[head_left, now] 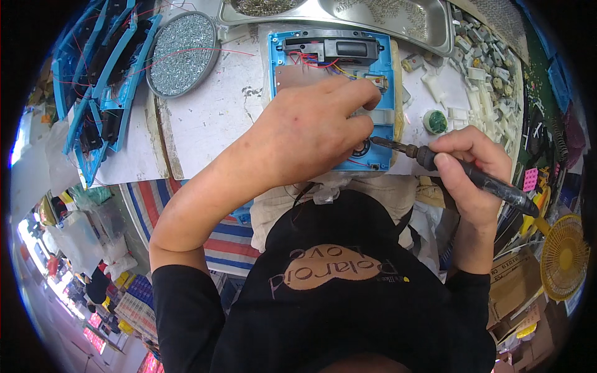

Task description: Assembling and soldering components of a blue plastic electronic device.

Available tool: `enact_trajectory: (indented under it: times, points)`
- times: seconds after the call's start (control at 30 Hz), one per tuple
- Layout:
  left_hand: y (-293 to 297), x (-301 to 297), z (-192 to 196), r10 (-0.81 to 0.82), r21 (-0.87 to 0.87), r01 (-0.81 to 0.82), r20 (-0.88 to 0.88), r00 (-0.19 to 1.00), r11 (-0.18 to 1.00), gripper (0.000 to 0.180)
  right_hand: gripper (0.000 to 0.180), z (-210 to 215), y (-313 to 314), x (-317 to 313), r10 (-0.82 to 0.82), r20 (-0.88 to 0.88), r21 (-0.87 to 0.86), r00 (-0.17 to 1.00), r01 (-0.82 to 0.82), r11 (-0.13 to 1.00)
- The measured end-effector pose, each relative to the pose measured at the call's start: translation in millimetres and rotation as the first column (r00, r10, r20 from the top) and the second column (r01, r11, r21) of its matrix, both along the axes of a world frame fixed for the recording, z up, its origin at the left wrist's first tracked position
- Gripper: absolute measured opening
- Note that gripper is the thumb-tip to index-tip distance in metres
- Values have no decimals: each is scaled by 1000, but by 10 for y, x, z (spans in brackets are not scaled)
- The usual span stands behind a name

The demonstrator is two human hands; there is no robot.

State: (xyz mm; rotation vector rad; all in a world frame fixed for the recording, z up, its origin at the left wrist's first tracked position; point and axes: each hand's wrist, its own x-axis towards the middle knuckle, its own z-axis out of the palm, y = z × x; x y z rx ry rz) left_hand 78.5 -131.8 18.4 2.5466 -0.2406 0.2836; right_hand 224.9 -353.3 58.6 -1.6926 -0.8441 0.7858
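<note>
A blue plastic shell (385, 68) with a black module, red and blue wires and a small board lies open on the white bench (217, 112). My left hand (311, 127) rests on the shell, fingers pressing something small near its right side; what is under them is hidden. My right hand (476, 174) grips a black soldering iron (485, 180) like a pen. Its metal tip (380, 142) touches the lower right part of the shell, just by my left fingertips.
A round tray of screws (183, 55) sits at the left, next to a stack of blue shells (99, 81). A metal tray (373, 15) lies at the back. White and grey plastic parts (485, 81) and a green round piece (435, 122) lie at the right. A yellow fan (563, 255) stands lower right.
</note>
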Motion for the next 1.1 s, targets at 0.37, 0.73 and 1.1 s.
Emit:
enact_trajectory:
  times: [0.37, 0.73, 1.1]
  points:
    - [1, -14, 5, 2, -16, -2, 19, 1000, 1000, 25, 26, 6, -1071, 491, -490, 62, 304, 870, 451, 839]
    - [3, -18, 31, -29, 14, 30, -33, 999, 999, 24, 13, 409, -2854, 1254, -892, 81, 403, 444, 804, 437]
    - [14, -85, -57, 9, -20, -7, 88, 996, 1000, 27, 15, 198, -2339, 2026, -908, 341, 350, 244, 863, 364]
